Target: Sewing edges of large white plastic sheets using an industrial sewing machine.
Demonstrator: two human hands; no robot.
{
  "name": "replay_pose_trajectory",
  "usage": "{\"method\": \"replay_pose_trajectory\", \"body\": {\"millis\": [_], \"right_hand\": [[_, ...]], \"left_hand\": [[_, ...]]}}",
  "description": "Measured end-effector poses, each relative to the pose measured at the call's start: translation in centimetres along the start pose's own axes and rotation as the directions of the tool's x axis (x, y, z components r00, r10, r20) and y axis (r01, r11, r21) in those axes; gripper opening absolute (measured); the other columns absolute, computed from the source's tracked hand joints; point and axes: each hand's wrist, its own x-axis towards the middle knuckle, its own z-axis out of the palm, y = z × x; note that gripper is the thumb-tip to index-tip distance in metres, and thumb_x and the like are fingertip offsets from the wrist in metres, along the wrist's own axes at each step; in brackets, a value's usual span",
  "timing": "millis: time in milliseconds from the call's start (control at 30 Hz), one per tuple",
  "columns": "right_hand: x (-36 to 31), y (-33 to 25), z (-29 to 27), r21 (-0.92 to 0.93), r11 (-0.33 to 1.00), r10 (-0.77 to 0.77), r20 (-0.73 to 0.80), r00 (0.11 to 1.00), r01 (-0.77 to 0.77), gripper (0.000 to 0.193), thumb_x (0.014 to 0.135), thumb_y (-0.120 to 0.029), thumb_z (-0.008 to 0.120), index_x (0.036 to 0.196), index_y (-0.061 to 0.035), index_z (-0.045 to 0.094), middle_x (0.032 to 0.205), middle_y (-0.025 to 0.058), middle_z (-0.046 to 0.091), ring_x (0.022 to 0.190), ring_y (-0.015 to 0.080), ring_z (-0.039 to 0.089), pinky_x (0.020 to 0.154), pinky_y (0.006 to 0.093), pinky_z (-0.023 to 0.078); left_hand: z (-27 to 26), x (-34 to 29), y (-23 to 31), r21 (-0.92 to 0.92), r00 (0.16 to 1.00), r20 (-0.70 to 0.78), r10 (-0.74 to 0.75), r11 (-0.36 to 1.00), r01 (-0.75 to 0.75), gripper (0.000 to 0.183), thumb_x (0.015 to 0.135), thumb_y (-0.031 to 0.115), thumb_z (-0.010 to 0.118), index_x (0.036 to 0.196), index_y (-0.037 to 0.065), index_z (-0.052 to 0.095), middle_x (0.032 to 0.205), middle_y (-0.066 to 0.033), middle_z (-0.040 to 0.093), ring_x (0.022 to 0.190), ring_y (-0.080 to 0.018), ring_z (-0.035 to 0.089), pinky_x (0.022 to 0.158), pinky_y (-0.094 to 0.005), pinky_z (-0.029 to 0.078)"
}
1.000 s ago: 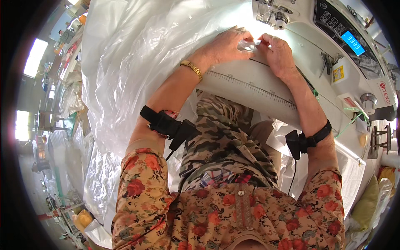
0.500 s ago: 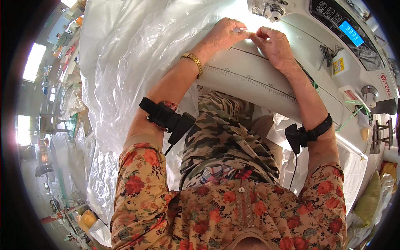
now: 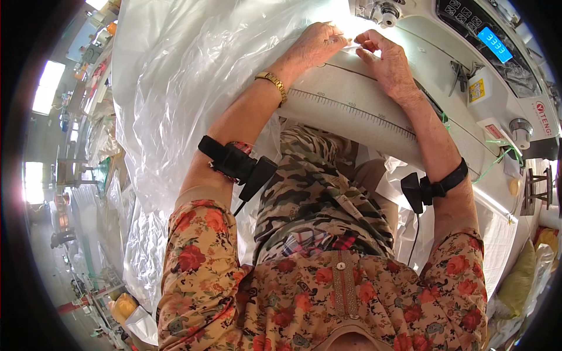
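Observation:
A large clear plastic sheet (image 3: 193, 76) drapes over the left side of the sewing machine's table and hangs below it. At the sheet's right edge my left hand (image 3: 319, 44) is closed in a pinch on the plastic; glare blurs its fingertips. My right hand (image 3: 386, 61) is just to the right, above the table, with thumb and forefinger parted. A small whitish bit (image 3: 351, 50) shows between the two hands, too bright to make out. Both hands are in front of the sewing machine's needle area (image 3: 386, 14), under a strong lamp.
The pale table (image 3: 351, 108) has a printed ruler along its front edge. To the right are the machine's control panel with a blue display (image 3: 494, 45), small snips (image 3: 458, 79) and green thread (image 3: 500, 155). A green cushion-like bundle (image 3: 518, 281) lies lower right.
My right thumb and forefinger have parted and drawn slightly away from my left hand. Before, the fingertips of both hands were close together. My left hand has shifted only a little.

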Motion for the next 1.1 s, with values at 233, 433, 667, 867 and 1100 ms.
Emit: {"method": "replay_pose_trajectory", "body": {"millis": [233, 433, 667, 867, 1100], "right_hand": [[-0.1, 0.1, -0.3, -0.004, 0.998, 0.069, 0.045, 0.997, -0.069, 0.018, 0.089, -0.017, 0.061, 0.105, -0.0072, 0.064, 0.091, 0.0148, 0.069, 0.086, 0.0267, 0.066, 0.079, 0.0371, 0.051], [0.1, 0.3, 0.2, -0.05, 0.998, 0.038, 0.021, 0.999, -0.037, 0.019, 0.09, -0.02, 0.059, 0.103, -0.0068, 0.064, 0.089, 0.0132, 0.069, 0.082, 0.0268, 0.067, 0.076, 0.0378, 0.051], [0.3, 0.1, 0.0, -0.063, 0.994, 0.091, 0.01, 0.996, -0.09, 0.018, 0.089, -0.023, 0.061, 0.097, -0.0077, 0.065, 0.085, 0.012, 0.069, 0.079, 0.0276, 0.066, 0.074, 0.0371, 0.051], [0.7, 0.1, 0.5, -0.148, 0.985, 0.093, -0.008, 0.996, -0.093, 0.016, 0.089, -0.021, 0.06, 0.099, -0.0077, 0.062, 0.083, 0.0116, 0.068, 0.078, 0.0277, 0.066, 0.075, 0.0389, 0.049], [0.9, -0.2, 0.7, -0.274, 0.958, 0.093, 0.031, 0.995, -0.081, 0.016, 0.087, -0.018, 0.06, 0.101, -0.0106, 0.06, 0.085, 0.0105, 0.068, 0.085, 0.0292, 0.065, 0.08, 0.0425, 0.045]], "left_hand": [[-0.3, -1.5, 0.8, -0.204, 0.974, -0.157, 0.163, 0.96, -0.194, 0.03, 0.085, 0.03, 0.065, 0.098, 0.003, 0.064, 0.102, -0.0061, 0.06, 0.088, -0.0159, 0.056, 0.079, -0.0333, 0.046], [0.2, -1.8, -0.3, 0.093, 0.932, -0.159, 0.327, 0.944, -0.315, 0.025, 0.083, 0.026, 0.07, 0.094, 0.005, 0.066, 0.096, -0.0048, 0.059, 0.089, -0.0214, 0.058, 0.08, -0.0334, 0.046], [-0.1, -1.3, 0.7, 0.132, 0.989, -0.083, 0.122, 0.985, -0.11, 0.031, 0.085, 0.029, 0.066, 0.098, 0.001, 0.066, 0.104, -0.0136, 0.061, 0.099, -0.0306, 0.058, 0.089, -0.0361, 0.046], [0.9, -0.6, 0.0, 0.266, 0.979, -0.072, 0.189, 0.95, -0.164, 0.032, 0.092, 0.029, 0.054, 0.103, 0.0, 0.064, 0.12, -0.0217, 0.058, 0.125, -0.0352, 0.044, 0.105, -0.042, 0.036], [0.8, -0.1, 0.2, 0.273, 0.978, -0.044, 0.203, 0.944, -0.184, 0.031, 0.092, 0.027, 0.053, 0.1, -0.001, 0.064, 0.113, -0.0251, 0.059, 0.124, -0.0371, 0.044, 0.106, -0.0423, 0.035]]}}
